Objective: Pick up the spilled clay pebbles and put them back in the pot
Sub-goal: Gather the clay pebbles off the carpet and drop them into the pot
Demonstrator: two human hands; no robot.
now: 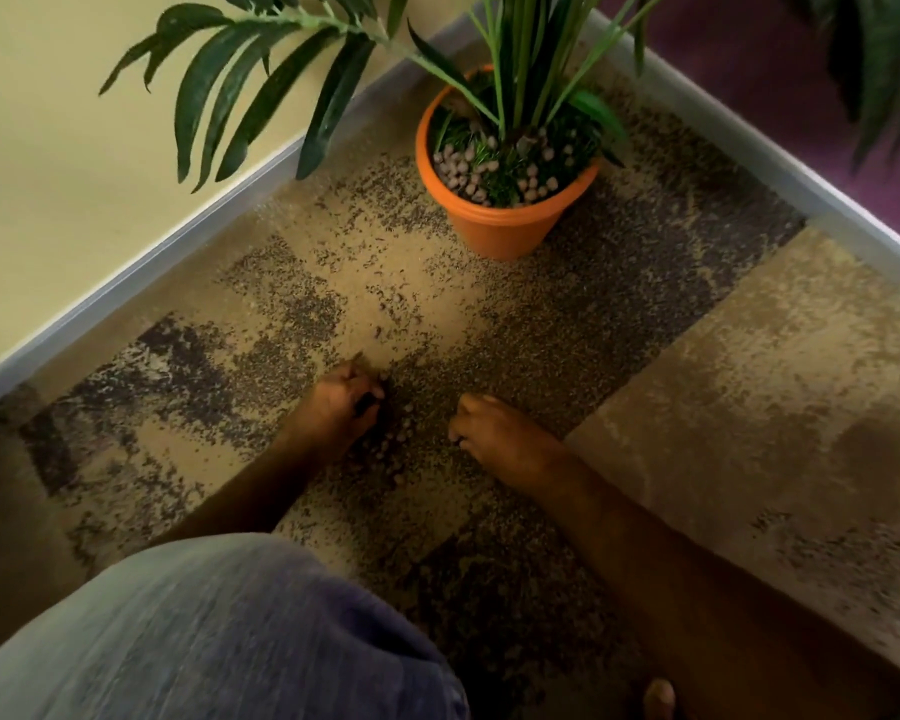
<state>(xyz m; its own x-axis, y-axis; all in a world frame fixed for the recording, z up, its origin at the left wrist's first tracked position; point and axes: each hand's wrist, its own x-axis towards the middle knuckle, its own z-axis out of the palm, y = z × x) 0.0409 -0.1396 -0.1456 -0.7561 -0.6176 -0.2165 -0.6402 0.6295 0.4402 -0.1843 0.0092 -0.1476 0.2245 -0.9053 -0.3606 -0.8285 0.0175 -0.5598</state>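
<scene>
An orange pot (494,231) with a green palm-like plant stands on the carpet near the corner, pale clay pebbles (463,171) lying inside its rim. Several spilled pebbles (398,444) are scattered on the speckled carpet between my hands and further up toward the pot. My left hand (341,402) is down on the carpet with fingers curled, pinching at pebbles beside it. My right hand (489,433) hovers low to the right with fingers curled inward; what it holds is hidden.
Cream wall and grey baseboard (141,272) run along the left; another baseboard and purple floor lie at the right. Palm fronds (261,85) overhang the carpet. My knee in grey cloth (219,631) fills the lower left. Patchy tan and dark carpet (749,407) spreads around.
</scene>
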